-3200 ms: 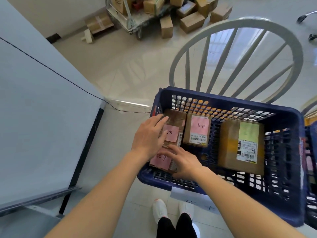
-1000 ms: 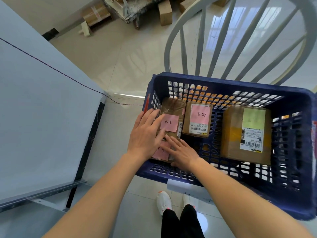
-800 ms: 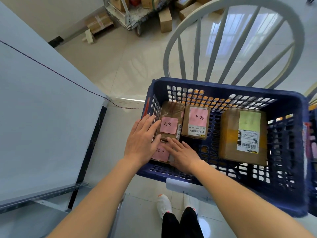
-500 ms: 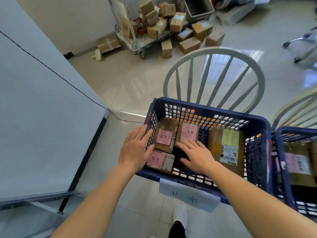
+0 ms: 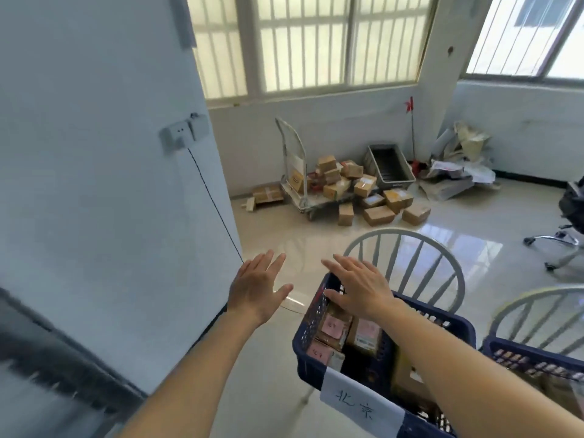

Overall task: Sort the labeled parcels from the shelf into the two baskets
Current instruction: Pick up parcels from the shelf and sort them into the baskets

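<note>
Two baskets in my view | near blue basket [image 5: 308, 365] holds parcels [image 5: 331, 330] with pink notes | second basket [image 5: 505, 349] at right, contents unclear | my left hand [image 5: 257, 290] fingers spread, holding nothing | my right hand [image 5: 360, 289] flat above near basket, holding nothing

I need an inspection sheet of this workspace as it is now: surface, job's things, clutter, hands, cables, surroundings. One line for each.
Surface: glossy tiled floor; the blue basket sits on a white chair.
Job's things: pink-labelled parcels lie in the basket; a paper sign hangs on its front; second basket at right.
Clutter: loose cardboard boxes around a trolley; a grey crate; crumpled paper.
Hands: left hand and right hand open, empty.
Cables: a black cord runs down from a wall socket.
Surroundings: barred windows; office chair base.
</note>
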